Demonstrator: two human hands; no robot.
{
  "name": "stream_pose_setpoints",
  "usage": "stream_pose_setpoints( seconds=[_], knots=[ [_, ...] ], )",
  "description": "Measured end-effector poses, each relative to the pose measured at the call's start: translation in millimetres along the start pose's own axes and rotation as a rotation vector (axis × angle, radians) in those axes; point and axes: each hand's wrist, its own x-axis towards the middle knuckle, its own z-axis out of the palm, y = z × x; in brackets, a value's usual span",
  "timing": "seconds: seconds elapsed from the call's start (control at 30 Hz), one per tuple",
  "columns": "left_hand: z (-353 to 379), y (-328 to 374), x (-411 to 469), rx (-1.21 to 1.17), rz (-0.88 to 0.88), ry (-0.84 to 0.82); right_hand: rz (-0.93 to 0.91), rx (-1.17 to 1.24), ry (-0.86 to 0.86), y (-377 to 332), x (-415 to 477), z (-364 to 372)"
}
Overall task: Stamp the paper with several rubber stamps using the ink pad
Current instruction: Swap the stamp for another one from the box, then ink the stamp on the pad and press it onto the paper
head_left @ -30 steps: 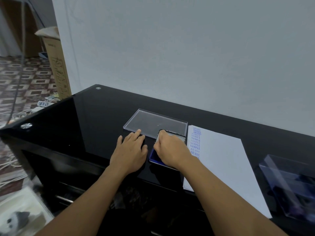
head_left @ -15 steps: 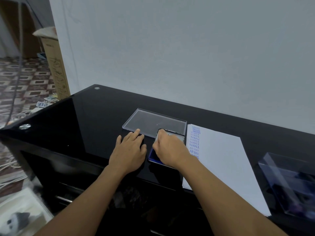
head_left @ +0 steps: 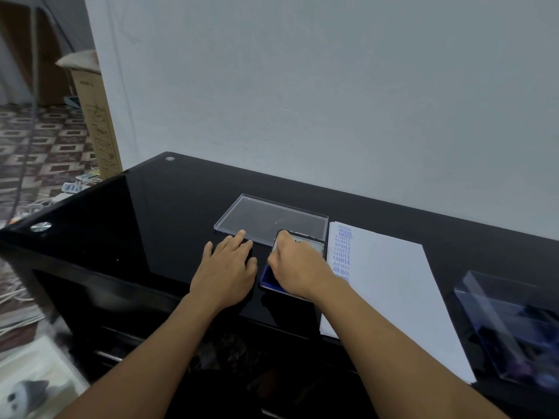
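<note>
The left half of the black table (head_left: 145,213) shows open glass where a hand could pass from the near edge to the wall (head_left: 332,101), which closes the far side. In the middle it is crowded: the clear lid (head_left: 272,217) lies flat just beyond the left hand (head_left: 227,270); the ink pad (head_left: 267,275), just beside the paper (head_left: 393,282), lies under the right hand (head_left: 298,264), curled over what seems a stamp (head_left: 276,247); only a narrow gap parts the two hands. Right of the paper a strip of glass leads to the clear box (head_left: 514,322), standing taller than the rest
</note>
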Motion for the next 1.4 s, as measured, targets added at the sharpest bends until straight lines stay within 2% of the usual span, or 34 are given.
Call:
stream_pose_setpoints(
  seconds=[0.17,0.37,0.53,0.9,1.4],
  knots=[
    [0,-1,3,-0.042,-0.023,-0.002,0.030,0.034,-0.043,0,0,-11],
    [-14,4,9,-0.205,-0.055,0.057,0.099,0.135,0.065,15,0,-44],
    [-34,24,16,-0.295,0.018,0.065,0.113,0.146,0.099,30,-5,-74],
    [-49,79,34,-0.211,0.130,-0.056,0.220,0.156,0.064,61,-23,-99],
    [-33,111,48,-0.154,0.189,-0.198,0.293,0.138,-0.044,82,-32,-84]
  ],
)
